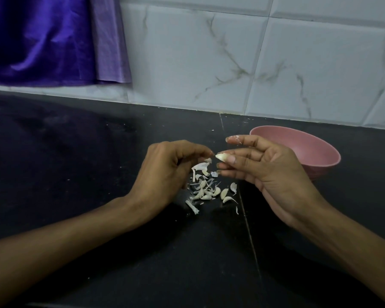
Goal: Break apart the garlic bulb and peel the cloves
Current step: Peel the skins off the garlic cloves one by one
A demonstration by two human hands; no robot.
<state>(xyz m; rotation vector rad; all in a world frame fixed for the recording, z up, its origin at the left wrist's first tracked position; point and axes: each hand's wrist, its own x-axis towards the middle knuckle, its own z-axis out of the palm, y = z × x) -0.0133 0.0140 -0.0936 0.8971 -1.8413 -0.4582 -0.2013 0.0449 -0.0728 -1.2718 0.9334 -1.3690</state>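
My right hand pinches a pale garlic clove between thumb and fingers, a little above the black counter. My left hand is just left of it, fingers curled, its fingertips close to the clove's tip and pinching a thin piece of papery skin. Below both hands, several loose cloves and shreds of white skin lie scattered on the counter. A short piece of the bulb's stem lies at the pile's near left.
A pink bowl stands on the black counter behind my right hand, near the tiled wall. Purple cloth hangs at the upper left. A seam in the counter runs from the wall toward me.
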